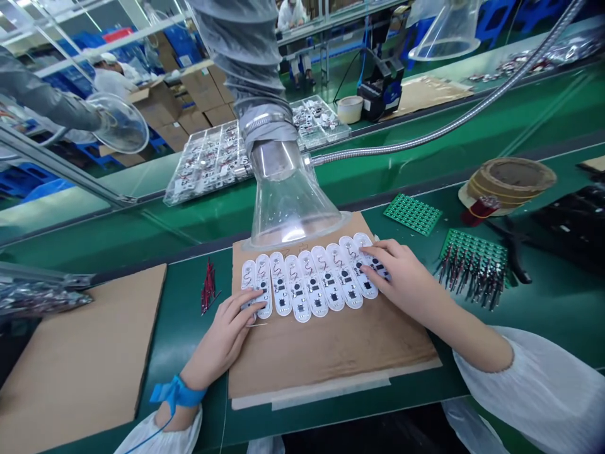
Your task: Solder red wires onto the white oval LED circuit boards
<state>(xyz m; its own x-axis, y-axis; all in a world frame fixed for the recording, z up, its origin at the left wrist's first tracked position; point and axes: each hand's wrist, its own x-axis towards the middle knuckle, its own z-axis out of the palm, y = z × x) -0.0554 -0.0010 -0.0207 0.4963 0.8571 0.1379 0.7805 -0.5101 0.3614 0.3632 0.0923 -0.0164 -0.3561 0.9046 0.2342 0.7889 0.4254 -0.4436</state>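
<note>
At a green assembly table (189, 359), a row of white oval circuit boards (307, 284) lies on a cardboard sheet (331, 353); the left hand (222, 334) and right hand (392, 277) rest open on its ends, gripping nothing. Light, thin, likely fragile boards, best held by their edges.

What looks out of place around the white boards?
A thin pale strand lies loose on the cardboard sheet, just below the left hand. It looks stray: it sits apart from the row of white circuit boards, with no visible attachment to them.
</note>
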